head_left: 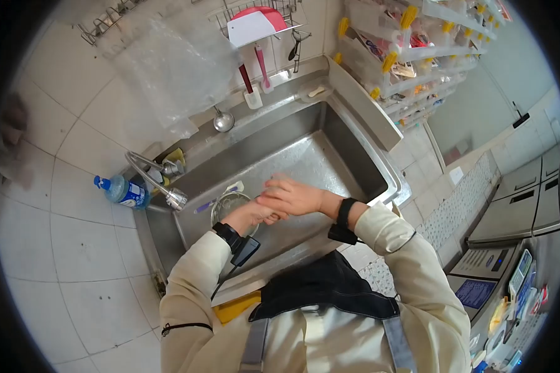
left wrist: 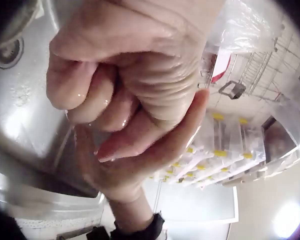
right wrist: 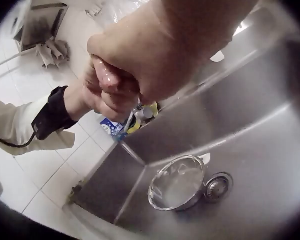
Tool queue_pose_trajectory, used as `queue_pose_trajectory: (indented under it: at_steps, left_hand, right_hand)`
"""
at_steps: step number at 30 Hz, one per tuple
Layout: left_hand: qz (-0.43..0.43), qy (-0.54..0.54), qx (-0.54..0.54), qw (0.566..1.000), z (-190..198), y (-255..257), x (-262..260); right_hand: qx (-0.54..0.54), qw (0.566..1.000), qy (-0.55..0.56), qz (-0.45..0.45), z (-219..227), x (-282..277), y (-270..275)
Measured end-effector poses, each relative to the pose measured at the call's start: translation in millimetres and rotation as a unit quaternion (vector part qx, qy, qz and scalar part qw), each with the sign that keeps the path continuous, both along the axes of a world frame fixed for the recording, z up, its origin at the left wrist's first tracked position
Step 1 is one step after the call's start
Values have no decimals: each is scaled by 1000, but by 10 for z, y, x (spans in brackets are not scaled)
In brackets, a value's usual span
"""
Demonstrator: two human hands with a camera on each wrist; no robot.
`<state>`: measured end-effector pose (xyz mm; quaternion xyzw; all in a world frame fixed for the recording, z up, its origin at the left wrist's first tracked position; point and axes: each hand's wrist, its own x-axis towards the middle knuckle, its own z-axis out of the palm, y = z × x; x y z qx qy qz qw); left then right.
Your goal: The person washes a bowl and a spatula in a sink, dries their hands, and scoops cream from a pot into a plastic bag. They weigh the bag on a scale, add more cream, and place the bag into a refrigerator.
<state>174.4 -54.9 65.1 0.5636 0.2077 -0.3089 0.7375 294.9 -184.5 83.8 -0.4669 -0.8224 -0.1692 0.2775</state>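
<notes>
Both hands meet over the steel sink [head_left: 298, 168], skin wet with drops on the fingers. The right hand [head_left: 300, 196] lies over the left hand [head_left: 246, 215] and grips it. Curled into a fist, the left fingers [left wrist: 92, 95] show nothing between them in the left wrist view; the right hand's palm and thumb wrap that fist from below. In the right wrist view a wet thumb tip shows beneath the right hand. Below them on the sink floor stands a round bowl [right wrist: 152, 190] of cloudy liquid, beside the drain [right wrist: 218, 187]. A purple-handled utensil [head_left: 203, 207] lies by the bowl.
A curved faucet [head_left: 176, 198] and a blue-capped bottle [head_left: 128, 192] stand at the sink's left. A ladle [head_left: 224, 120] and two spatulas [head_left: 252, 97] hang behind, near a plastic bag [head_left: 168, 74]. Clear bins with yellow clips [head_left: 410, 56] are stacked at back right.
</notes>
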Motion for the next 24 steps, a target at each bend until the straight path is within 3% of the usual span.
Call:
queue_pose_trajectory:
  at_steps: [2, 3, 4, 5, 6, 8, 12, 15, 17, 21, 23, 24]
  left_hand:
    - [16, -10, 97, 995, -12, 5, 33]
    - [16, -10, 97, 995, -42, -27, 22]
    - [22, -192, 290, 937, -84, -92, -6]
    - [27, -360, 462, 810, -117, -129, -5]
    - [29, -360, 463, 809, -144, -138, 11]
    - [-21, -240, 566, 788, -196, -143, 25]
    - [29, -225, 567, 792, -356, -117, -18]
    - [39, -175, 569, 803, -424, -99, 11]
    - [34, -182, 596, 781, -497, -50, -18]
    - [33, -167, 609, 775, -294, -120, -48]
    - [-33, -168, 625, 762, -317, -96, -88]
    - [-53, -197, 633, 747, -478, -40, -97]
  right_hand:
    - [-114, 991, 49, -53, -52, -17, 84]
    - [-114, 991, 48, -52, -90, -31, 127]
    - [-64, 993, -11, -95, -129, -50, 170]
    - [-12, 988, -71, -137, -161, -54, 206]
    - [-12, 988, -72, -135, -199, -72, 224]
    - [-30, 975, -102, -195, -281, -124, 244]
    - [-49, 969, -96, -223, -298, -200, 284]
    - [-95, 962, -32, -253, -380, -239, 327]
    - [-151, 947, -13, -283, -448, -296, 387]
    - [-216, 926, 49, -307, -452, -346, 353]
    - [-383, 861, 150, -300, -368, -345, 302]
    - [-402, 852, 203, -265, -738, -284, 362]
